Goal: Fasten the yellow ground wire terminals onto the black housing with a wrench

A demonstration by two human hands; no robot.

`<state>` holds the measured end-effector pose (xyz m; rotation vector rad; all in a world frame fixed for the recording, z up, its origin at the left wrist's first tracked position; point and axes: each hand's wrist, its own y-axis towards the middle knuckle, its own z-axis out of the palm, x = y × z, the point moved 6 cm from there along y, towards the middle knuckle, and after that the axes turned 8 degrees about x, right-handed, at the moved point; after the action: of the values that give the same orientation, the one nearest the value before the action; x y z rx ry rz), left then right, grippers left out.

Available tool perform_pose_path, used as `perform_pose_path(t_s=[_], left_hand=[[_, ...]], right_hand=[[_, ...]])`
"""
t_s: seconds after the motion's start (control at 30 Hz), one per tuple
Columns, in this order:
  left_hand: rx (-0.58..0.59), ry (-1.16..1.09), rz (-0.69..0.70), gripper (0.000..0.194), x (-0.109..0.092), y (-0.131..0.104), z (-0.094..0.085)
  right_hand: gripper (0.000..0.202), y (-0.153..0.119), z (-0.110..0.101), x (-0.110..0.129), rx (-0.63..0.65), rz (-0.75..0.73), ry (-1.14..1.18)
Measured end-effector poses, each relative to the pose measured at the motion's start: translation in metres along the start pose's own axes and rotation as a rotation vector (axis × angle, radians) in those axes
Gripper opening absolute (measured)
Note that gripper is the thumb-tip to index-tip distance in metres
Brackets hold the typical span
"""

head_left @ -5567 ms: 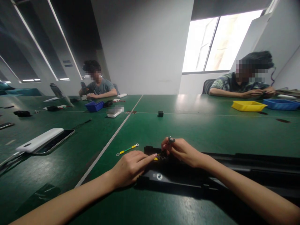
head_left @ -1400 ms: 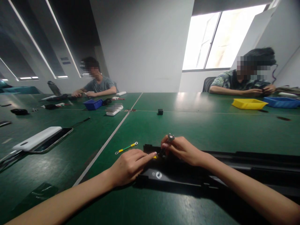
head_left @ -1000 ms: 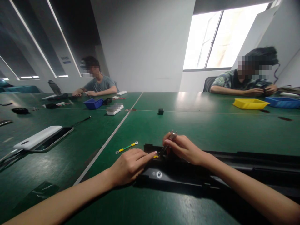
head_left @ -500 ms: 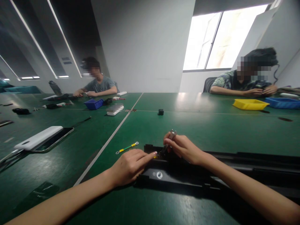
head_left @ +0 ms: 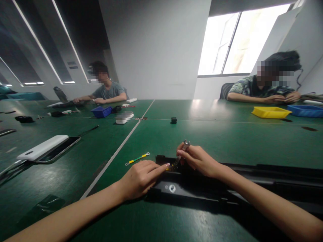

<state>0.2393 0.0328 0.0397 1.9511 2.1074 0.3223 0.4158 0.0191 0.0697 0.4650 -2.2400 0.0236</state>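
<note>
My right hand is closed around a wrench. Its open-ended jaw sticks up above my fingers, and its lower end reaches into a long black metal housing. My left hand rests at the housing's left end with the index finger stretched out. That fingertip meets a small yellow part inside, by the wrench's lower end; what the part is attached to is hidden. Behind my left hand lies a short green wire with yellow sleeves and ring terminals.
A white power bank and a phone lie at left on the green table. Farther back are a small black cube, a dark blue bin, a yellow bin and a blue bin. Two people sit opposite.
The wrench's lower end has shifted slightly inside the housing. Both my hands stay almost in place. The person at far left has moved a hand a little leftward.
</note>
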Motion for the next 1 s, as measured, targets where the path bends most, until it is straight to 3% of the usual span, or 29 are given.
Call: perform_pose_path(t_s=[1.0], left_hand=[[-0.01, -0.002, -0.002, 0.045, 0.0005, 0.0019, -0.0012]], right_hand=[[0.032, -0.0012, 0.0004, 0.0018, 0.021, -0.026, -0.064]])
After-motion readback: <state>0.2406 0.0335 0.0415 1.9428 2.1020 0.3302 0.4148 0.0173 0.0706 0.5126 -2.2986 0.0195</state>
